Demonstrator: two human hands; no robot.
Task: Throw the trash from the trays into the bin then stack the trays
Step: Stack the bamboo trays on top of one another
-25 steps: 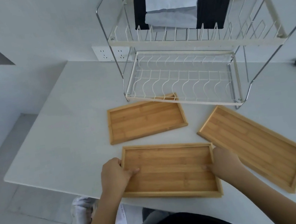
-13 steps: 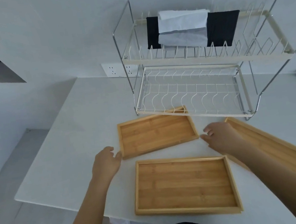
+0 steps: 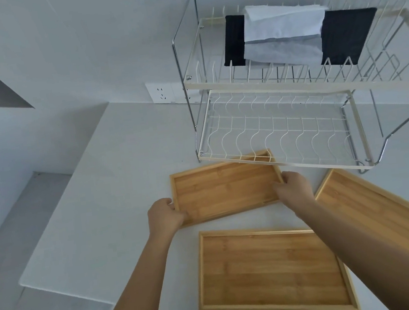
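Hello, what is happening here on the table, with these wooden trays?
A person grips the small tray nearest the dish rack by its short ends, left hand on one, right hand on the other. The middle tray and the long tray lie apart on the table; nothing is stacked yet.

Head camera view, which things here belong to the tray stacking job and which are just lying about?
Job:
- small bamboo tray, gripped by left hand and right hand
- middle bamboo tray
- long bamboo tray

Lying about:
- dish rack
- black cloth and white cloth on its top tier
- wall socket
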